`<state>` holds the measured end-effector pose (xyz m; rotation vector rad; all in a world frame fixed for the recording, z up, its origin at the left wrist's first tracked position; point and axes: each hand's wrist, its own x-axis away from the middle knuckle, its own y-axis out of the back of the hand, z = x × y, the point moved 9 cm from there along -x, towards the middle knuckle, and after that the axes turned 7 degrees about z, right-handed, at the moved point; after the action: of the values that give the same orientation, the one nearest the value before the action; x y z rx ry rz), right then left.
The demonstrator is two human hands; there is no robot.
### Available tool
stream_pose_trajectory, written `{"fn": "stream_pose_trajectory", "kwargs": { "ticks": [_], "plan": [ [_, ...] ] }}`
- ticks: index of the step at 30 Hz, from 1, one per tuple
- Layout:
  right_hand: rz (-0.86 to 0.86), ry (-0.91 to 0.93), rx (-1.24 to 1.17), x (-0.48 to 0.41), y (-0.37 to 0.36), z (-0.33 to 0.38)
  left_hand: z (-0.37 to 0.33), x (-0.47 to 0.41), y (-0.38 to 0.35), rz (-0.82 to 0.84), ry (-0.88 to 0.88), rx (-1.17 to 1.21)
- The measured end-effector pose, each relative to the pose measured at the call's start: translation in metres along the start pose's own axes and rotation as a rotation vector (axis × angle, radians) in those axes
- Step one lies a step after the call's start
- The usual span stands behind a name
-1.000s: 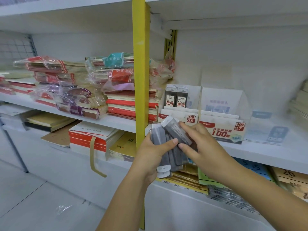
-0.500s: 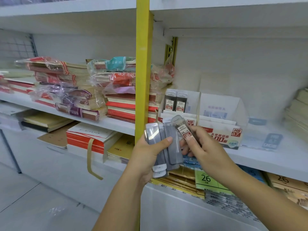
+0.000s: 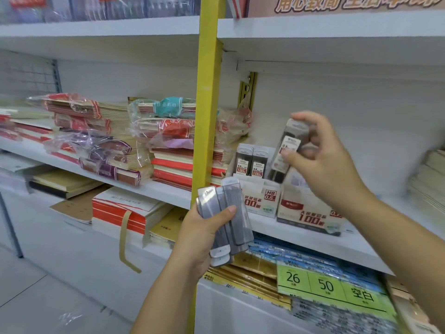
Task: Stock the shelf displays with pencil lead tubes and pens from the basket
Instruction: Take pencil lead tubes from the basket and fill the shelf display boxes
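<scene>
My left hand grips a fanned bundle of grey pencil lead tubes in front of the yellow post. Up and to the right, my right hand pinches a single lead tube, tilted, above the white cardboard display boxes. The HB 0.5 display box has two tubes standing upright at its back. Beside it on the right sits a second display box; my right arm hides part of its HB label. No basket or pens are in view.
A yellow upright post divides the shelving. Stacks of wrapped notebooks fill the left shelf. Blue and yellow packs and a green price tag lie on the shelf below. Paper stacks sit at far right.
My right hand has pulled one tube out of the bundle and lifted it up and right, over the display boxes. The left hand stays in place with the rest.
</scene>
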<state>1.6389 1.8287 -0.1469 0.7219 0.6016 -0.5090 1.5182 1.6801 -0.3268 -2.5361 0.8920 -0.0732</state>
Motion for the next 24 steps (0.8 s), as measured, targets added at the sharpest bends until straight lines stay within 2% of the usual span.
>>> {"fn": "stream_pose_trajectory", "kwargs": {
  "ticks": [3,7,13,15,20,22,24],
  "plan": [
    [-0.025,0.024,0.306,-0.030,0.008,0.001,0.000,-0.005,0.000,-0.017,-0.016,-0.019],
    [0.076,0.009,0.562,-0.052,-0.001,-0.020,-0.001,-0.011,0.000,-0.039,-0.040,-0.033],
    [0.195,-0.095,0.639,-0.061,-0.012,-0.053,0.000,-0.017,0.001,-0.052,-0.043,-0.076],
    [0.189,-0.130,0.643,-0.062,-0.012,-0.060,0.000,-0.018,0.000,-0.051,-0.048,-0.074],
    [0.128,-0.159,0.854,-0.061,-0.005,-0.062,0.003,-0.019,-0.005,-0.021,-0.044,-0.053],
    [0.106,-0.111,0.869,-0.056,-0.004,-0.052,0.004,-0.018,-0.008,-0.002,-0.041,-0.034],
    [0.081,-0.032,0.739,-0.042,-0.005,-0.034,0.004,-0.017,-0.010,0.012,-0.043,-0.028]
  ]
}}
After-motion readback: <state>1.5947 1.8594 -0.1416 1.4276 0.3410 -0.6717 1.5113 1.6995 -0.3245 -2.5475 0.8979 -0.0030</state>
